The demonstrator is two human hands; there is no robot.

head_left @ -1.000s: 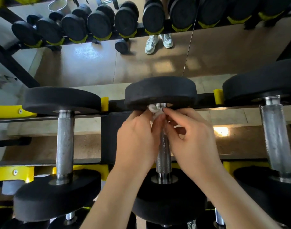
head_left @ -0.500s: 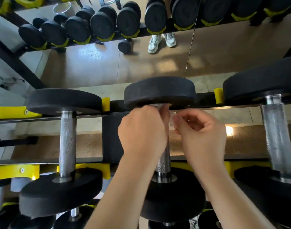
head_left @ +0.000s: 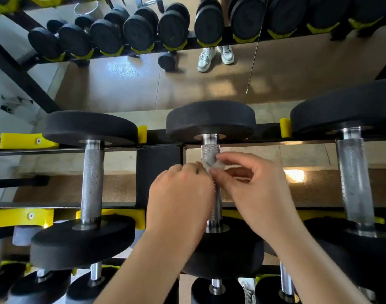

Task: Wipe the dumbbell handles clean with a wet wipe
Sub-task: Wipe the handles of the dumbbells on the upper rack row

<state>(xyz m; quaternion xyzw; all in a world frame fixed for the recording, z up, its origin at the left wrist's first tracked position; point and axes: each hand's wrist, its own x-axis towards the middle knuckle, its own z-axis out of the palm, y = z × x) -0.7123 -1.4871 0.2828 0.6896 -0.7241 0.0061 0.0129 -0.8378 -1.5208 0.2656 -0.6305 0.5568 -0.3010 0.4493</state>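
The left hand and right hand, both pinching the small crumpled white wet wipe, have slid from the top of the middle racked dumbbell's knurled steel handle to its middle, so the bared upper stretch is likely wiped, the lower still due.

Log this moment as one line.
phase: wiping | left hand: grips middle dumbbell handle | right hand: pinches wet wipe at handle
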